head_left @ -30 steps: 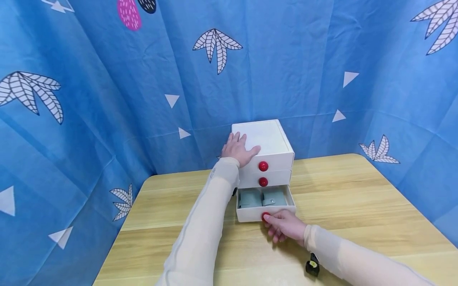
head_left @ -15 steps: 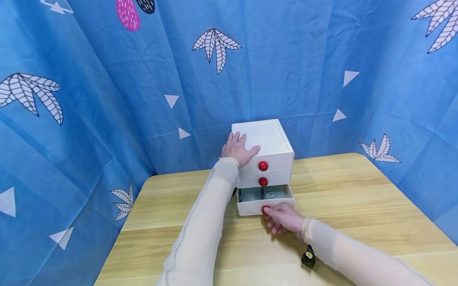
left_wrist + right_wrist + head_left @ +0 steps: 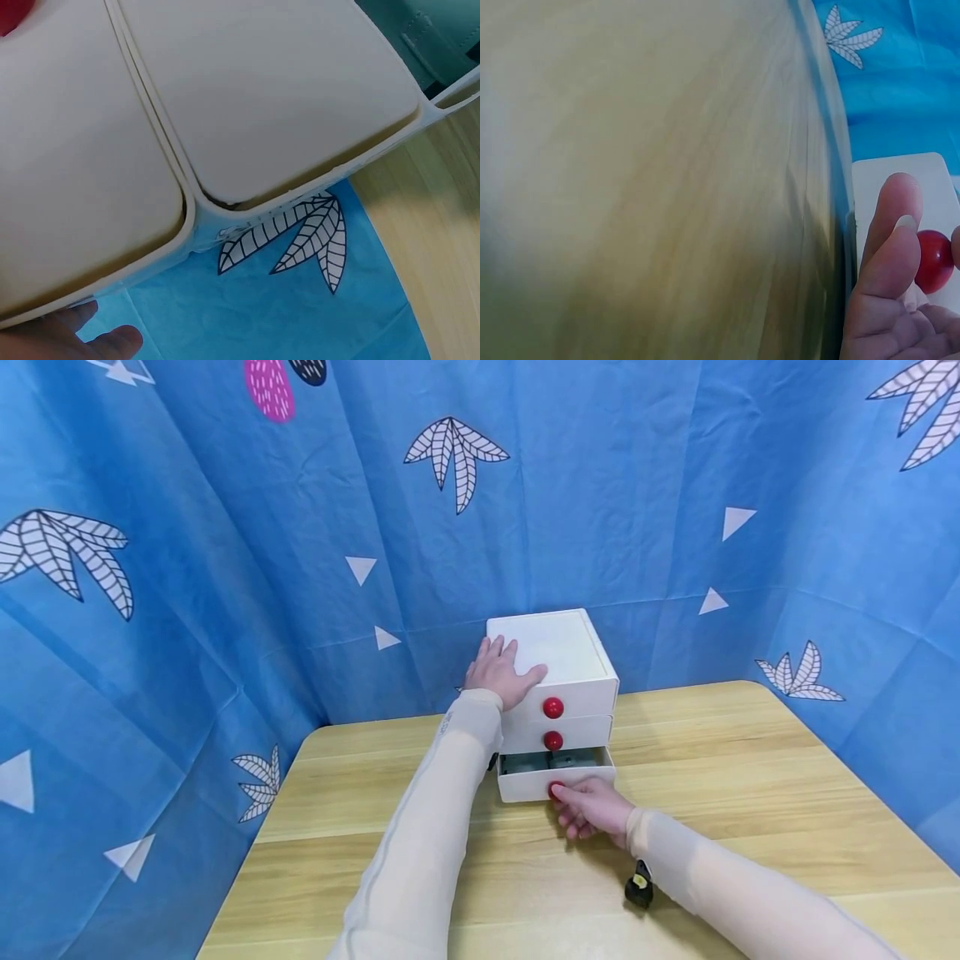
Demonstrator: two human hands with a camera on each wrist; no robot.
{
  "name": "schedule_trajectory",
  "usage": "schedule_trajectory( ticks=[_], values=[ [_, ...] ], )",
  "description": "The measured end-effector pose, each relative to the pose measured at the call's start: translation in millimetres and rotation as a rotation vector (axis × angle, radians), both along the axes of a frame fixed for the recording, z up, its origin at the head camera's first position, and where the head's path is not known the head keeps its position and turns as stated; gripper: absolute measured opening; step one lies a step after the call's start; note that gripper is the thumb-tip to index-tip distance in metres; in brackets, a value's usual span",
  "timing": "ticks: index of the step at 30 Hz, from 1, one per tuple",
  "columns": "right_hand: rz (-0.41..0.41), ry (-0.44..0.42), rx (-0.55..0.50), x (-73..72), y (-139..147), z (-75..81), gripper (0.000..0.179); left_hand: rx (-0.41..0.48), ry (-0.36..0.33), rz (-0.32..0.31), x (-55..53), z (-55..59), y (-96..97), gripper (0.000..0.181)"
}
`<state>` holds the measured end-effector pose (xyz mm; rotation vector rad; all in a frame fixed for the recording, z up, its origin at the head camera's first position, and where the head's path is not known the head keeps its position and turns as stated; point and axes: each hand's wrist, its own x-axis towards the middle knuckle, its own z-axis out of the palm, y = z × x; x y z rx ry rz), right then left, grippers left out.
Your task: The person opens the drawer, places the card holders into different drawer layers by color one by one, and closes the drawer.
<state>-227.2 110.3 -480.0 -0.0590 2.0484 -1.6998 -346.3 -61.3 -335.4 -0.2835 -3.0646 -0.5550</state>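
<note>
A small white drawer cabinet (image 3: 551, 647) with red knobs stands at the back of the table. Its bottom drawer (image 3: 525, 788) is partly pulled out, and blue-green folded items with a snap strap (image 3: 573, 759) lie inside, mostly hidden by the drawer front. My left hand (image 3: 501, 674) rests with spread fingers on the cabinet's top left edge. In the left wrist view its fingers show at the lower left corner. My right hand (image 3: 596, 807) pinches the red knob (image 3: 934, 262) of the bottom drawer between thumb and fingers.
The two upper drawers (image 3: 581, 702) are closed. A blue patterned curtain (image 3: 637, 527) hangs around the back and sides of the wooden table (image 3: 720, 760). A black device (image 3: 639, 885) hangs at the right wrist.
The bottom drawer has slid inward toward the cabinet, with my right hand moving along on its knob. Less of the blue-green items shows. My left hand has stayed in place.
</note>
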Motion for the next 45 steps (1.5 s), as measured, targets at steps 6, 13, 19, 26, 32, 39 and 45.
schedule_trajectory(
  ticks=[6, 13, 19, 26, 32, 39, 45],
  values=[
    [-0.021, -0.015, 0.005, -7.2, 0, 1.0, 0.047, -0.007, 0.000, 0.004, 1.0, 1.2, 0.4, 0.084],
    [-0.042, -0.023, 0.013, -15.0, -1, -2.1, 0.048, -0.011, -0.001, 0.006, 1.0, 1.1, 0.7, 0.084],
    [-0.062, -0.015, 0.010, -19.4, -3, -2.7, 0.049, -0.007, -0.006, -0.001, -1.9, 0.9, 0.5, 0.084],
    [-0.060, -0.023, -0.010, -28.2, -2, -8.8, 0.049, 0.006, -0.015, -0.020, -4.7, 1.0, 0.0, 0.083],
    [-0.060, -0.051, -0.009, -33.8, -2, -11.6, 0.049, 0.003, -0.014, -0.022, -5.1, 0.9, -0.4, 0.084],
    [-0.076, -0.043, -0.022, -36.3, -7, -11.0, 0.046, -0.003, -0.007, -0.021, -6.5, 1.2, -0.6, 0.083],
    [-0.103, -0.029, -0.010, -38.7, -11, -11.3, 0.041, 0.006, -0.021, -0.014, -6.3, 1.5, -0.4, 0.083]
  ],
)
